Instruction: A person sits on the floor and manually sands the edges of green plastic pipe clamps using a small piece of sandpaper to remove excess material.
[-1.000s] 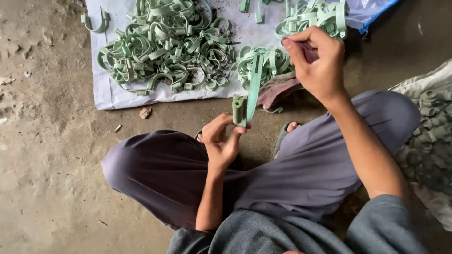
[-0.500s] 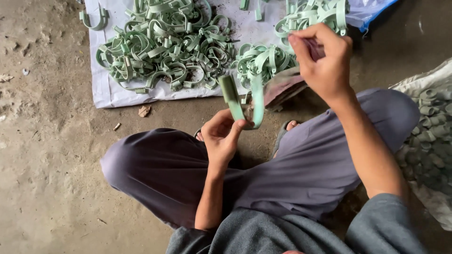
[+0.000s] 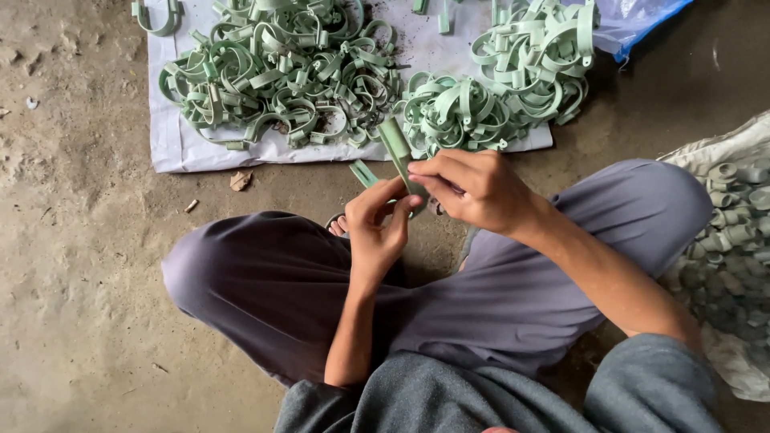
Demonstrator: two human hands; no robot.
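Observation:
I sit cross-legged on the ground in grey trousers. My left hand (image 3: pixel 378 226) and my right hand (image 3: pixel 473 188) meet in front of my knees, both gripping one pale green plastic clip (image 3: pixel 395 144) whose two flat ends stick up and away from my fingers. Beyond the hands a white sheet (image 3: pixel 172 144) carries a large loose heap of the same green clips (image 3: pixel 277 68) on the left and a second heap of green clips (image 3: pixel 505 80) on the right.
A white sack of grey-green round plastic parts (image 3: pixel 734 232) lies by my right knee. A blue plastic sheet corner (image 3: pixel 642 20) shows at the top right. One stray clip (image 3: pixel 156 16) lies off the sheet at the top left. Bare dusty concrete surrounds everything.
My right hand has come down from the right heap to meet my left hand. The clip that the left hand held is now gripped by both hands, lower and nearer my knees.

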